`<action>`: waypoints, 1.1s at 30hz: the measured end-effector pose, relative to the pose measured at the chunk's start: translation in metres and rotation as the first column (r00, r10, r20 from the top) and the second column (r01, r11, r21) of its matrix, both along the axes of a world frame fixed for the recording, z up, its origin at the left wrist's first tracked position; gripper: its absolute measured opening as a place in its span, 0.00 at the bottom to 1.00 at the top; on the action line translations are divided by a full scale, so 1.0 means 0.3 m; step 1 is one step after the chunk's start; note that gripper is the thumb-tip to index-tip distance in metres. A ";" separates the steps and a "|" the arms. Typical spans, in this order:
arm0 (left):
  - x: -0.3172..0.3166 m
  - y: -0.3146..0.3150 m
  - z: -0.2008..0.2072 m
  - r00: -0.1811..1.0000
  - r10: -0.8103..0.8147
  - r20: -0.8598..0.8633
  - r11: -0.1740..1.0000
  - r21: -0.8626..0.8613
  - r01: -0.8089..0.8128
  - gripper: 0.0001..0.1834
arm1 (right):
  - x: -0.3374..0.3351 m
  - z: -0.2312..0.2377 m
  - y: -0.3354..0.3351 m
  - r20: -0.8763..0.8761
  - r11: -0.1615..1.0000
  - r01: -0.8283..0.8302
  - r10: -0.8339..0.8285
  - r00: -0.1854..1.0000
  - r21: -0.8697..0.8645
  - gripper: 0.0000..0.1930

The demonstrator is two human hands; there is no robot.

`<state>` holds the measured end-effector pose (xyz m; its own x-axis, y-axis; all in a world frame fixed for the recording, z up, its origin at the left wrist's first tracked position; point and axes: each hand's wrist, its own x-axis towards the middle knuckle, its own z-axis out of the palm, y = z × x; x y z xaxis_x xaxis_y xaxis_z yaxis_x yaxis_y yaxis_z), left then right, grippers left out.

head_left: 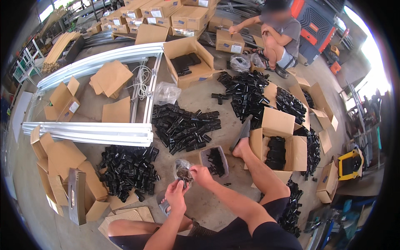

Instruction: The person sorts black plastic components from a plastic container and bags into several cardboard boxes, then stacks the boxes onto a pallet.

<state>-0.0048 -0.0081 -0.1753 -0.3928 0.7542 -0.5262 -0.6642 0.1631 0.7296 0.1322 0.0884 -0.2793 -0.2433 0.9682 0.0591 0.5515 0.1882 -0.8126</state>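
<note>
In front of my crossed leg, my left hand (pixel 176 196) is closed, thumb up, around a small dark piece that I cannot make out. My right hand (pixel 202 176) has its fingers pinched at the edge of a clear plastic bag (pixel 181 166) with small parts inside. Whatever sits between those fingertips is too small to name. Just beyond my right hand stands a bin (pixel 227 163) holding short black pieces. Black pipe-like fittings (pixel 129 171) lie heaped to my left, and another heap of black fittings (pixel 183 125) lies ahead.
An open cardboard box (pixel 298 154) with black parts stands by my right leg. More black fittings (pixel 250 93) are piled farther off. White metal profiles (pixel 91 134) and flattened cardboard (pixel 66 156) lie to the left. Another person (pixel 287 35) crouches at a carton (pixel 230 41).
</note>
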 end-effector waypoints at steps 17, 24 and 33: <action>0.081 -0.142 0.514 0.976 -0.170 -0.139 0.955 0.220 0.198 0.12 | 0.296 0.752 -0.326 -0.670 0.966 0.071 -0.224 0.708 -0.249 0.08; 0.103 -0.146 0.350 0.978 -0.207 0.004 0.962 0.181 0.203 0.12 | 0.255 0.673 -0.354 -0.649 0.978 0.057 -0.177 0.739 -0.202 0.08; 0.122 -0.140 0.166 0.965 -0.261 0.018 0.964 0.047 0.260 0.15 | 0.174 0.531 -0.320 -0.519 0.962 0.100 -0.223 0.825 -0.255 0.07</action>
<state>0.0317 -0.0501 -0.1256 -0.1670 0.8514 -0.4973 -0.6204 0.3012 0.7241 0.1844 -0.0075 -0.1201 -0.0714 0.9948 -0.0726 0.0224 -0.0712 -0.9972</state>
